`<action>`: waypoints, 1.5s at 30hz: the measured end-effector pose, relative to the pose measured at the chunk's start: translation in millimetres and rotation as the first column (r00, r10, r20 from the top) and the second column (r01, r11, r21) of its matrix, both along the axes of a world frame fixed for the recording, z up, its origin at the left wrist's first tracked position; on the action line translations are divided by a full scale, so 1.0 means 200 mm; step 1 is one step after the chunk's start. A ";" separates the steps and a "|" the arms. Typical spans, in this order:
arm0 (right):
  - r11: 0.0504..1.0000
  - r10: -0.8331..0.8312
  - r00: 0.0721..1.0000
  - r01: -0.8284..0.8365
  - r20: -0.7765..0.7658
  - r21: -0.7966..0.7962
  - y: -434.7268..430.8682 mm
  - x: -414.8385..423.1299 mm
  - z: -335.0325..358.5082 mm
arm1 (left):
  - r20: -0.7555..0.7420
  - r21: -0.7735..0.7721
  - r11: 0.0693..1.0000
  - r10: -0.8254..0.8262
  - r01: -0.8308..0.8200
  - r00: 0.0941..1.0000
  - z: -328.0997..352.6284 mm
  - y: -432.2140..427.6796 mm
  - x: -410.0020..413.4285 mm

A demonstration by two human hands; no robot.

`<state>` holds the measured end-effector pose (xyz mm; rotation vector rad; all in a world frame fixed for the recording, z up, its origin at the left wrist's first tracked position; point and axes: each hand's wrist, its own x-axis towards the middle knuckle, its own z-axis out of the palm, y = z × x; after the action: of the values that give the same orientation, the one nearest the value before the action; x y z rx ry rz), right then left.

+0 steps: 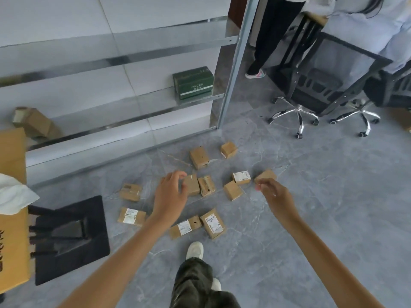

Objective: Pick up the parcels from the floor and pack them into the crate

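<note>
Several small brown cardboard parcels lie scattered on the grey floor, some with white labels, such as one parcel and another parcel. My left hand reaches out with fingers and thumb loosely curved, overlapping the left edge of a plain parcel; it holds nothing. My right hand hangs with fingers loosely curled just below a tilted parcel, holding nothing. A black crate stands on the floor at the left.
A glass partition with metal rails runs along the back, with a green box behind it. A yellow carton sits at the far left. Office chairs and two people stand at the back right. My shoe is below the parcels.
</note>
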<state>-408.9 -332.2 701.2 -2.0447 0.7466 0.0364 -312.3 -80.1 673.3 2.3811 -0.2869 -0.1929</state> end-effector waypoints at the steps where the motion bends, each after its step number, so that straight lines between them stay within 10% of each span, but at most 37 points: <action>1: 1.000 -0.003 1.000 0.003 -0.027 0.020 0.00 0.02 -0.05 | -0.043 0.000 1.000 0.001 -0.001 0.999 -0.06 -0.02 0.02; 12: 0.993 0.046 0.928 -0.004 -0.370 0.114 -0.11 0.20 -1.19 | -0.464 0.036 0.997 0.078 -0.069 0.883 -1.11 -0.28 0.04; 24: 0.975 0.223 0.736 -0.155 -0.639 0.161 -0.20 0.21 -3.56 | -0.960 0.085 0.996 0.073 0.036 0.269 -3.45 -0.57 -0.07; 28: 0.953 0.298 0.716 -0.182 -0.631 0.243 -0.17 0.17 -3.91 | -0.985 0.087 0.981 0.111 -0.171 0.133 -3.79 -0.62 -0.08; 35: 0.965 0.125 0.874 0.003 -0.470 0.261 -0.29 0.12 -3.46 | -0.975 0.093 0.923 0.161 -0.374 0.154 -3.33 -0.70 -0.03; 45: 0.911 -0.214 0.977 0.205 -0.016 0.357 -0.38 0.40 -1.60 | -0.823 -0.251 0.843 0.073 -0.477 0.563 -1.50 -0.83 0.23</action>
<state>-329.8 -408.5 382.0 -1.6092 0.8731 0.0228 -266.4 -245.5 373.5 1.6145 0.4540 -0.9015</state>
